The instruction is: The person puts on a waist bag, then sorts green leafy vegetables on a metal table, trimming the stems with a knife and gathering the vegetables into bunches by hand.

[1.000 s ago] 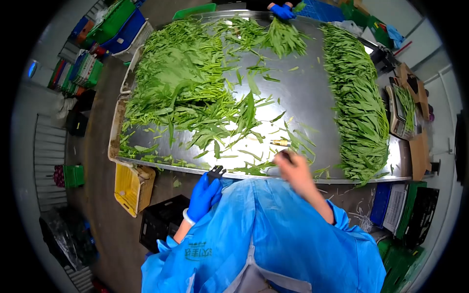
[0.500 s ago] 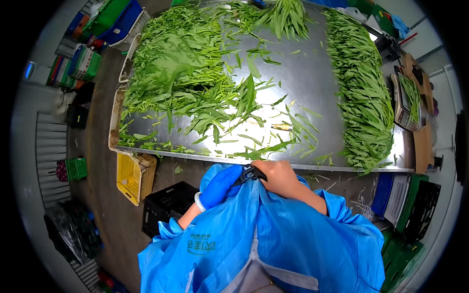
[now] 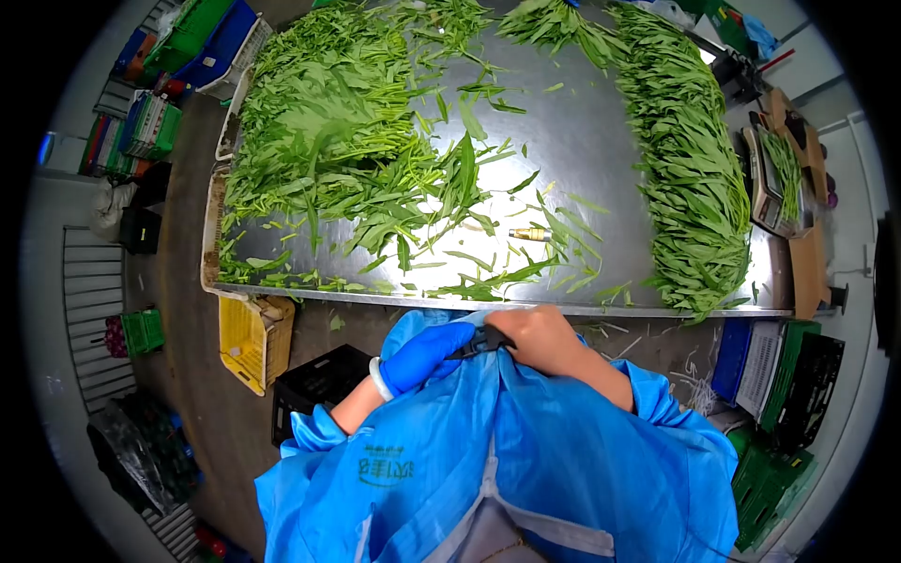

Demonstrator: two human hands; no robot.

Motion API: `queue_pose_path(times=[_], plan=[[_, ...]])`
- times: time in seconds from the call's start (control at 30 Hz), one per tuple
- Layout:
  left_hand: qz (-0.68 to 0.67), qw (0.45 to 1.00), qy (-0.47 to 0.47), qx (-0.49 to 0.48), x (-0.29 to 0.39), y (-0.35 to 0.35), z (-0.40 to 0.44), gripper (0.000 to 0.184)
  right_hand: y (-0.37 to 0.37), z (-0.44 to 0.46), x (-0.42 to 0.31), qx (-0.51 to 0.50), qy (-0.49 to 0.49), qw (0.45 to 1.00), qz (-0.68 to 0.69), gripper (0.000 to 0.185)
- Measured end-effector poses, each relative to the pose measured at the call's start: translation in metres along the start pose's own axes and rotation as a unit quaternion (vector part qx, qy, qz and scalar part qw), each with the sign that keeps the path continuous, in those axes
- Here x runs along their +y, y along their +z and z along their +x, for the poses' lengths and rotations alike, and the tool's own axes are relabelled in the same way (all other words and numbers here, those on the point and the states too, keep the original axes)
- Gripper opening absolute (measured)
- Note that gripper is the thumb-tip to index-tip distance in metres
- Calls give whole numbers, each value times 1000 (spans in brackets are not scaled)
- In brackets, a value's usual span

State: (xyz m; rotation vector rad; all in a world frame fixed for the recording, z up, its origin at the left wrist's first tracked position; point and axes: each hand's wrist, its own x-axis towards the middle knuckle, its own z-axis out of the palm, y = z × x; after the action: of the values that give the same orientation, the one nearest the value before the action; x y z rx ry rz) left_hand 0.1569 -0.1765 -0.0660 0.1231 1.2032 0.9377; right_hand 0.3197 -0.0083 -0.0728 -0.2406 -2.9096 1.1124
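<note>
At my waist, in front of the blue smock point(image 3: 422, 436), both hands are closed on a black plastic buckle point(image 3: 486, 342). My left hand point(image 3: 424, 357), in a blue glove with a white band at the wrist, grips the buckle's left end. Bare, my right hand point(image 3: 537, 336) has its curled fingers on the right end. Whether the two halves are fully joined cannot be made out. Just beyond the hands is the metal table point(image 3: 582, 122), with loose leaves and a small brass-coloured cylinder point(image 3: 530, 234) on it.
A big heap of leafy greens point(image 3: 328, 122) covers the table's left side. A neat row of greens point(image 3: 690, 178) runs down the right, beside a scale point(image 3: 771, 178). Below stand a yellow crate point(image 3: 246, 342) and a black crate point(image 3: 324, 380). More crates point(image 3: 770, 385) stand at right.
The buckle now lies more level between my hands, which keep hold of it. At the far edge, a bunch of greens has moved right, towards the row. The view has shifted slightly.
</note>
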Motion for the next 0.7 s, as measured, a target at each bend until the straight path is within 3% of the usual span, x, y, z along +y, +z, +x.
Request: queue_pose_path(times=[0.1, 0.17, 0.23, 0.33, 0.37, 0.4, 0.5, 0.53, 0.6, 0.63, 0.67, 0.7], plan=[[29, 999, 31, 6, -9, 4, 11, 29, 1, 3, 0, -49, -10, 998, -33, 28], [125, 974, 187, 11, -24, 4, 25, 34, 6, 2, -1, -7, -23, 999, -41, 20], [194, 949, 247, 12, -22, 7, 27, 39, 8, 6, -5, 35, -47, 997, -58, 9], [265, 944, 196, 12, -12, 11, 26, 42, 14, 8, -7, 19, -55, 989, -134, 16], [290, 940, 177, 19, -12, 10, 27, 42, 14, 9, -7, 53, -66, 988, -126, 26], [315, 936, 156, 25, -13, 11, 28, 42, 15, 8, -8, 42, -69, 991, -109, 24], [292, 921, 258, -14, -35, -4, 49, 42, 17, 6, 7, -4, -54, 996, -69, 16], [10, 996, 89, 4, 1, 27, 22, 40, 19, 6, 16, -30, -36, 998, -52, 33], [178, 981, 66, -50, 29, 9, 16, 38, -25, 12, 25, -170, -24, 976, 136, 62], [109, 993, 42, -8, 36, 2, 11, 38, -43, 11, 42, -221, -29, 941, 253, 74], [126, 989, 68, 27, 38, -14, 12, 37, -58, 11, 60, -267, -39, 890, 368, 87], [73, 981, 157, 94, 28, -31, 19, 35, -62, 10, 86, -216, -87, 906, 354, 96]])
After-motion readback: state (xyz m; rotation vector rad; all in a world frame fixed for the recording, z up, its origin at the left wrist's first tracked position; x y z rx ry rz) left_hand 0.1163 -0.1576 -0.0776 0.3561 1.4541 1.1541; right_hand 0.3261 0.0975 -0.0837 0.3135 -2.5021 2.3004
